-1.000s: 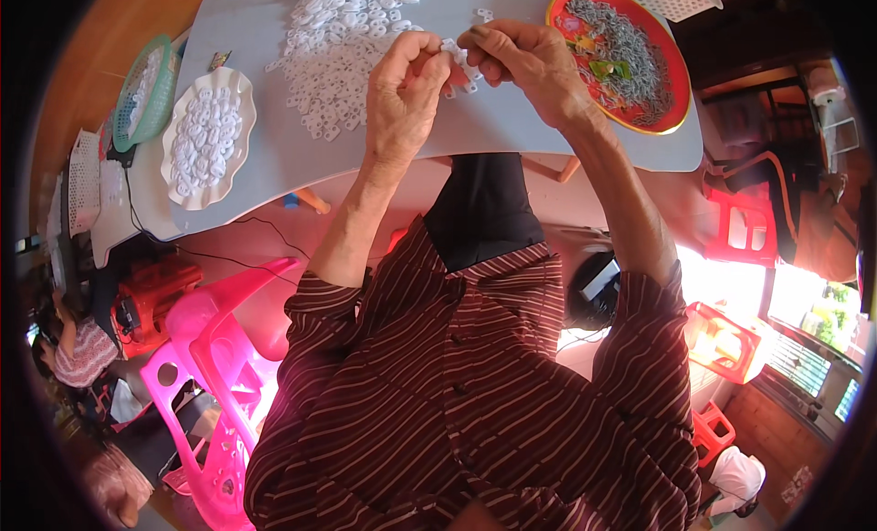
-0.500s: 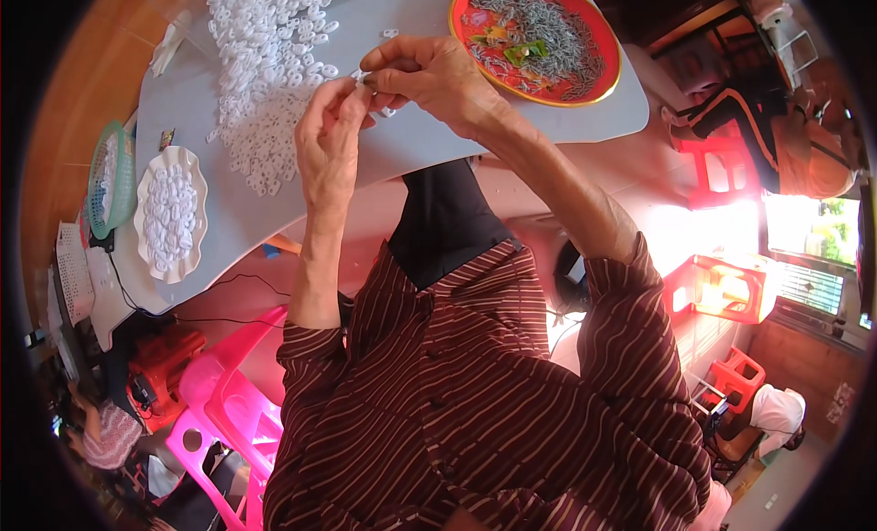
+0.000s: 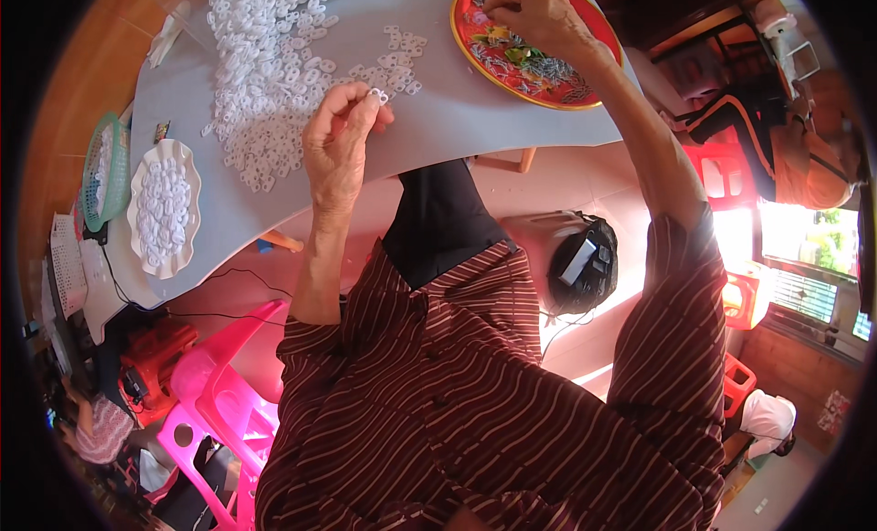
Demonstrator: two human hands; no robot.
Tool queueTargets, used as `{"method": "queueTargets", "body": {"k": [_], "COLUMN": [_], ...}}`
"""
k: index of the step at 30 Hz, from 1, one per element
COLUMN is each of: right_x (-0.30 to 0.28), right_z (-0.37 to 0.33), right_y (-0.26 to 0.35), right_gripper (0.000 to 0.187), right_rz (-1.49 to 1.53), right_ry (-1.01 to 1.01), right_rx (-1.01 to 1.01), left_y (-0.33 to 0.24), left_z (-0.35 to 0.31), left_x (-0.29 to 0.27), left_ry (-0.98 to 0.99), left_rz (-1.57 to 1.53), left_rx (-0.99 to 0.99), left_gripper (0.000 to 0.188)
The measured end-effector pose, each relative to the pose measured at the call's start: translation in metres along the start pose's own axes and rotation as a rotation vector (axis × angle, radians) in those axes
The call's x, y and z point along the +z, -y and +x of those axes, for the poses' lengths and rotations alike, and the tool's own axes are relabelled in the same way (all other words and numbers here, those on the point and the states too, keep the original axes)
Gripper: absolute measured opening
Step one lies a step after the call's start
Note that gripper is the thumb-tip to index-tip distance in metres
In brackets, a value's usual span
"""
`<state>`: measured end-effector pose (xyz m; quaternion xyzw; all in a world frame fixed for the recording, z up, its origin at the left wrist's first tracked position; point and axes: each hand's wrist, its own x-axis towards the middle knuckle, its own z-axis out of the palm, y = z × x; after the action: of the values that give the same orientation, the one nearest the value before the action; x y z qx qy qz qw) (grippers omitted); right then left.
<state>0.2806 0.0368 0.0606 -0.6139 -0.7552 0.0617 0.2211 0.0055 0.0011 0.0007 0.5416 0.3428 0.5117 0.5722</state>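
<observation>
My left hand (image 3: 338, 147) is raised over the table's near edge. Its thumb and forefinger pinch a small white plastic piece with holes (image 3: 377, 96). Over the round red tray (image 3: 470, 51) at the right, my right hand (image 3: 539, 15) reaches in with its fingertips drawn together; anything between them is too small to make out. Small grey metal pins or screws (image 3: 571, 83) lie scattered in that tray, partly covered by my hand and forearm. Near my left hand, loose white pieces (image 3: 397, 69) lie on the table, and a large heap of white parts (image 3: 265, 51) spreads farther left.
A scalloped white dish (image 3: 195, 211) of white pieces stands on the grey table (image 3: 219, 225) at the left, beside a green basket (image 3: 114, 179). Below are a pink chair (image 3: 219, 376) and a black bag (image 3: 585, 266). Other people sit around, near red stools (image 3: 726, 175).
My right hand has left my left hand and moved right, over the red tray. The left hand stays almost in place, keeping hold of a white piece.
</observation>
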Motion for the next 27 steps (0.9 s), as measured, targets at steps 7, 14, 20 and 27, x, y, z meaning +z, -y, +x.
{"method": "queueTargets", "body": {"k": [7, 14, 20, 27], "right_x": [-0.006, -0.005, -0.001, 0.009], "right_z": [-0.001, -0.001, -0.002, 0.007], "right_y": [-0.011, -0.003, -0.004, -0.012], "right_gripper": [0.009, 0.012, 0.012, 0.012], "right_rz": [0.100, 0.027, -0.182, -0.492], "right_ry": [0.147, 0.140, 0.170, 0.214], "right_rx": [-0.309, -0.192, -0.277, -0.461], "left_y": [0.002, 0.002, 0.002, 0.001], "left_z": [-0.001, 0.000, -0.002, -0.002], "left_x": [-0.002, -0.001, -0.002, -0.001], "left_ry": [0.032, 0.037, 0.031, 0.036], "left_rz": [-0.009, -0.010, 0.052, 0.046], "left_rx": [0.032, 0.017, 0.015, 0.021], "left_gripper": [0.010, 0.010, 0.010, 0.011]}}
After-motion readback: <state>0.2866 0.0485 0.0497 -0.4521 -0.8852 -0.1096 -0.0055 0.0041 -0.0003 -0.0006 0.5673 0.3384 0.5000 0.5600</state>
